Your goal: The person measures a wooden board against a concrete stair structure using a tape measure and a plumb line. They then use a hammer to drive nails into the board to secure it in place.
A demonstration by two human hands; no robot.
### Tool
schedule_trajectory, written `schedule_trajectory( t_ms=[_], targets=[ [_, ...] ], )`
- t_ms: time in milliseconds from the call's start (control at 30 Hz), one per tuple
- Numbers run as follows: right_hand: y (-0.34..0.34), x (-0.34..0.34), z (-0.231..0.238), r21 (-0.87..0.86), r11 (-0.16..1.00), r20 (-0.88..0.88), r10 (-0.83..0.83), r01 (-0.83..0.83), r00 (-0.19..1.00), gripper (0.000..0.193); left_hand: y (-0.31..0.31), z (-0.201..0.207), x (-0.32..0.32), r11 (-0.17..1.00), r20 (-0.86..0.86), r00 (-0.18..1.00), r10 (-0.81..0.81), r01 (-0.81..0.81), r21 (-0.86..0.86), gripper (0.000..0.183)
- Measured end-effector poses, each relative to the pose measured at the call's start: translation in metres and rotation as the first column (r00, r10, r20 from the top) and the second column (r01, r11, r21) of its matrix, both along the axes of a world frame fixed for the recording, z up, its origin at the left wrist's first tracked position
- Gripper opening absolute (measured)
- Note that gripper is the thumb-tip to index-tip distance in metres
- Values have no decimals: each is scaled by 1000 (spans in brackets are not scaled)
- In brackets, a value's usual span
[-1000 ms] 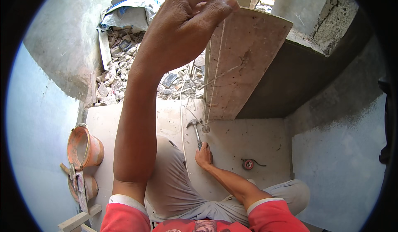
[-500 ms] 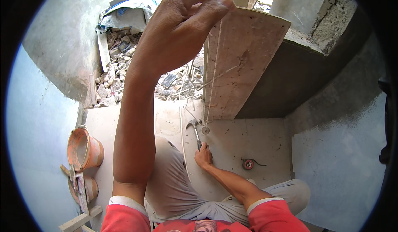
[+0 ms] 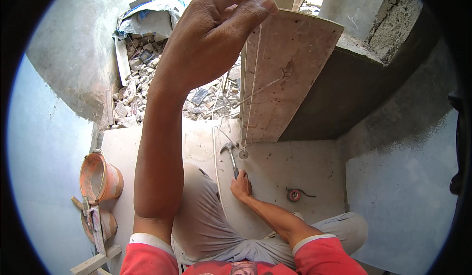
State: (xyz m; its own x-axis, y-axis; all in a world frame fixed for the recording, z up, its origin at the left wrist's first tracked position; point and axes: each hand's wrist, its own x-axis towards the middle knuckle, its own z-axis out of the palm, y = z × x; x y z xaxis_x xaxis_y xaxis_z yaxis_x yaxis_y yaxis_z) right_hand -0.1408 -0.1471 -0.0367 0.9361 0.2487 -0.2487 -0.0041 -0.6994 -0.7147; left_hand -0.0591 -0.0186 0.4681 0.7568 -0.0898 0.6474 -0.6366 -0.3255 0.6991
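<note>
My left hand point(image 3: 216, 36) is raised high, thumb and fingers pinched on a thin white string point(image 3: 253, 86). The string hangs down in front of an upright wooden board point(image 3: 295, 73). At its lower end is a small round metal weight, seemingly a plumb bob point(image 3: 243, 154), close to the floor; whether it touches cannot be made out. Low by the floor, my right hand point(image 3: 241, 185) is closed around the handle of a claw hammer point(image 3: 229, 149). The hammer's head lies just left of the weight.
A red and black tape measure point(image 3: 294, 195) lies on the floor point(image 3: 314, 167) at right. An orange bucket point(image 3: 110, 179) and a plaster-smeared tool point(image 3: 94, 221) stand by the left wall. A white cable point(image 3: 215, 147) runs past my knee. Rubble point(image 3: 199, 95) fills the far side.
Almost nothing differs. The string and my raised left hand have shifted very slightly; the right hand and hammer stay in place.
</note>
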Motion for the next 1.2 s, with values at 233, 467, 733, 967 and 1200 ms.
schedule_trajectory(
  t_ms=[233, 467, 733, 967, 1200],
  targets=[
    [0, 0, 3, 2, 1000, -43, -15, 15, 999, 47, 2, -1, 1, 1000, -13, 1000, 4, -4, 6, 27],
    [0, 0, 2, 0, 1000, -13, -2, 2, 1000, 45, 2, -2, 3, 1000, 8, 1000, -13, 13, -5, 28],
    [0, 0, 0, -10, 1000, -8, 1, -1, 1000, 44, 2, 0, 1, 1000, -1, 1000, 0, 0, 24, 28],
    [0, 0, -1, -7, 1000, 24, 4, -4, 1000, 43, 2, -1, 2, 1000, -4, 1000, -28, 28, 3, 28],
    [0, 0, 2, -6, 1000, 15, 3, -3, 1000, 42, 2, -2, 2, 999, -16, 999, -44, 43, -12, 26]
  ],
)
